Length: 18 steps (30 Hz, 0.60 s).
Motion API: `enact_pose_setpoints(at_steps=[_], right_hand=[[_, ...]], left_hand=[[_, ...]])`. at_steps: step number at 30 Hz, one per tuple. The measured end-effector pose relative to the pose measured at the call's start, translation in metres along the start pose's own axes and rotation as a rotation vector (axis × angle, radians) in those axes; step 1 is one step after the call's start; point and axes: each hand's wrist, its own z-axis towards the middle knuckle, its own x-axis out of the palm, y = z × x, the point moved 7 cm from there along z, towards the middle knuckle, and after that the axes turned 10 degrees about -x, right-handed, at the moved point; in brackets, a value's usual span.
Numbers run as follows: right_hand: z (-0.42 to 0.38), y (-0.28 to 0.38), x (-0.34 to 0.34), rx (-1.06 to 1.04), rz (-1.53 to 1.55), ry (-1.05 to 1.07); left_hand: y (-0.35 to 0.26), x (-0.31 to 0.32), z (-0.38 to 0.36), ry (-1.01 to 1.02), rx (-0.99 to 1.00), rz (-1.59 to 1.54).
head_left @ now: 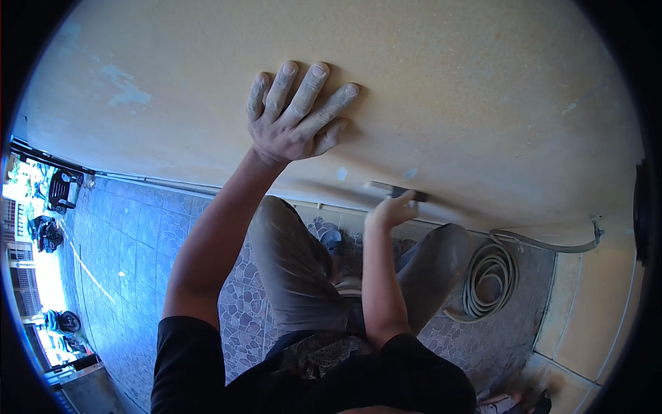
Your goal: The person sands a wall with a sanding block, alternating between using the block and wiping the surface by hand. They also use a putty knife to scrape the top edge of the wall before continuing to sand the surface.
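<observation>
My left hand presses on the tan wall with its fingers spread, and pale dust coats the fingers. Lower down, between my knees, my right hand is closed around a small flat tool with a dark body and a paler left end. The tool is held at the wall's lower part; blur hides its exact kind and whether it touches. Pale bare patches show on the wall just above it.
A coiled hose lies on the stone-patterned floor to the right, running up to a wall tap. Pipes follow the wall's base. My bent knees are close to the wall. Parked vehicles stand far left.
</observation>
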Motion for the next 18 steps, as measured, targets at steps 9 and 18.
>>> enact_pose_setpoints(at_steps=[9, 18], right_hand=[[-0.086, -0.02, 0.043, 0.397, 0.248, 0.16], [-0.05, -0.024, 0.027, 0.275, 0.123, -0.005]], left_hand=[[0.015, 0.001, -0.022, 0.068, -0.137, 0.016], [0.001, 0.017, -0.104, 0.023, -0.288, -0.065]])
